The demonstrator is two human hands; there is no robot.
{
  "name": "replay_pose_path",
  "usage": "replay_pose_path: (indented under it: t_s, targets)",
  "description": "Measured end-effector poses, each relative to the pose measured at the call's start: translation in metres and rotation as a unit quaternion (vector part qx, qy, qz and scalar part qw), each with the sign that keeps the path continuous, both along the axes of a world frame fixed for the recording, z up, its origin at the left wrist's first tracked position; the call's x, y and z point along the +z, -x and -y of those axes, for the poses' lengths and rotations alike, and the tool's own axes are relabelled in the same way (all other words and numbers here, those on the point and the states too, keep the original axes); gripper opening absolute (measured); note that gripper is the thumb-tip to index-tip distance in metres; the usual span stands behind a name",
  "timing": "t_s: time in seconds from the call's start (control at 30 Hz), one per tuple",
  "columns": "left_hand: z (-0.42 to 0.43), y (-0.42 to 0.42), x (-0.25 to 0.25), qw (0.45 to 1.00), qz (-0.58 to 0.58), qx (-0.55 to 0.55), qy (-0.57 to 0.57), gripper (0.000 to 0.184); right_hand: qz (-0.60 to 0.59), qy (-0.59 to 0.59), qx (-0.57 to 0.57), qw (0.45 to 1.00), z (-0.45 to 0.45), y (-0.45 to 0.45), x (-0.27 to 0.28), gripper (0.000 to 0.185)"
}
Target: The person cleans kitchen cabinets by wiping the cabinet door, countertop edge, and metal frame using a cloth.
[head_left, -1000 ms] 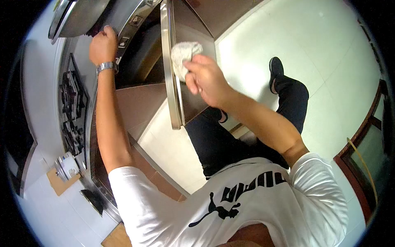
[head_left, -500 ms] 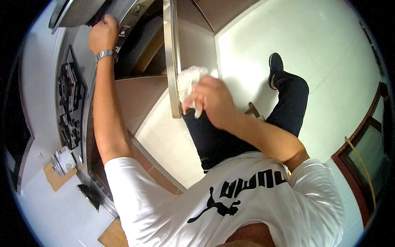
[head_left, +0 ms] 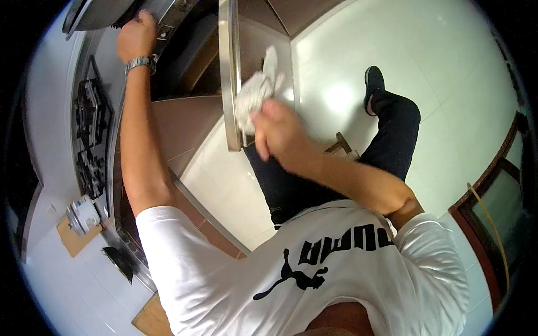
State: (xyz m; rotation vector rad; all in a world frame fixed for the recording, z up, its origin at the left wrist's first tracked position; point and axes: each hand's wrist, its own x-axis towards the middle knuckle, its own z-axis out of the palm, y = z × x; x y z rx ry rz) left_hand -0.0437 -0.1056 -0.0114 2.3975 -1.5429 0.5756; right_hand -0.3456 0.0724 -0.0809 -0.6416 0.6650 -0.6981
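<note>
My right hand point(head_left: 282, 133) is closed around a crumpled white cloth point(head_left: 255, 96), and one loose end of it sticks up. The cloth lies against the edge and inner face of an open cabinet door point(head_left: 228, 78) with a metallic rim. At the upper left, my left hand point(head_left: 136, 39) rests at the front edge of the stove point(head_left: 106, 59), with its fingers curled in. Whatever those fingers hold, if anything, is hidden. A metal watch point(head_left: 139, 64) circles the left wrist. Next to that hand sits a large pan point(head_left: 103, 14), partly out of view.
The dark cabinet interior point(head_left: 185, 67) shows behind the door. Black burner grates point(head_left: 89, 117) lie along the stove. A cutting board point(head_left: 84, 241) with a metal container point(head_left: 84, 215) on it and a cleaver-like blade point(head_left: 119, 263) are at lower left. A brown-framed glass door point(head_left: 476, 215) stands at right.
My right hand and the cloth have shifted slightly upward along the door, and the cloth's loose end now points up. My left hand stays at the stove edge; the whole view has moved a little.
</note>
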Motion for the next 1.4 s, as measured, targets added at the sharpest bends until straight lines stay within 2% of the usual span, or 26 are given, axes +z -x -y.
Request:
replay_pose_path:
  t_s: [0.07,0.17,0.2,0.3,0.37,0.43,0.5,0.57,0.63,0.7,0.73,0.87,0.93,1.07,1.17,1.23,1.4]
  targets:
    - [0.001,-0.001,0.0,1.0,0.006,-0.002,-0.002,0.058,0.013,-0.049,0.058,0.997,-0.021,0.012,0.011,0.02]
    - [0.002,-0.006,0.001,0.999,0.016,0.019,-0.03,0.06,0.021,-0.051,0.073,0.996,-0.011,0.012,-0.007,0.016]
    - [0.001,-0.003,0.002,0.999,0.02,0.019,-0.035,0.06,0.056,-0.033,0.054,0.996,-0.003,0.01,-0.01,0.017]
    - [-0.003,0.007,0.006,0.999,0.026,0.013,-0.041,0.06,0.045,-0.028,0.029,0.998,0.016,0.003,-0.006,0.02]
    - [-0.006,0.01,0.007,0.999,0.026,0.01,-0.044,0.06,0.081,-0.045,0.016,0.996,0.023,-0.006,-0.019,0.02]
    - [-0.005,0.009,0.008,0.998,0.041,-0.004,-0.055,0.059,0.127,-0.069,-0.066,0.987,0.031,-0.008,-0.011,0.02]
    - [-0.002,-0.002,0.006,0.998,0.04,-0.008,-0.055,0.062,0.107,-0.109,-0.078,0.985,0.031,-0.01,-0.009,0.022]
    - [0.001,-0.008,0.002,0.998,0.037,-0.017,-0.054,0.065,0.012,-0.018,-0.001,1.0,0.016,-0.006,-0.016,0.02]
    - [-0.003,-0.001,0.003,0.996,0.044,-0.055,-0.046,0.065,0.035,-0.035,-0.024,0.998,-0.002,-0.001,-0.003,0.018]
    - [-0.003,0.004,0.004,0.998,0.042,-0.035,-0.041,0.062,-0.004,0.046,0.014,0.999,-0.016,0.001,-0.007,0.018]
    - [-0.003,0.006,0.005,0.998,0.042,-0.015,-0.034,0.059,-0.007,0.019,0.026,0.999,-0.02,0.005,0.001,0.018]
    - [-0.001,0.001,0.003,0.999,0.037,-0.004,-0.029,0.06,0.021,0.033,0.03,0.999,-0.03,0.008,-0.008,0.017]
    - [0.0,0.0,0.004,0.998,0.043,0.002,-0.038,0.061,0.021,-0.02,0.064,0.998,-0.02,0.012,-0.011,0.018]
    - [-0.002,-0.004,0.002,0.999,0.037,0.001,-0.026,0.06,0.009,0.008,0.068,0.998,-0.006,0.016,-0.012,0.016]
    - [0.001,-0.012,0.003,0.998,0.02,-0.01,-0.052,0.066,0.039,-0.058,0.048,0.996,0.022,0.001,-0.009,0.018]
    - [0.0,-0.011,0.003,0.999,0.019,0.02,-0.041,0.065,0.127,-0.058,-0.031,0.99,0.038,-0.011,-0.02,0.017]
    - [0.0,-0.01,0.003,0.998,0.017,0.011,-0.051,0.064,0.115,-0.08,-0.058,0.988,0.042,-0.018,-0.02,0.017]
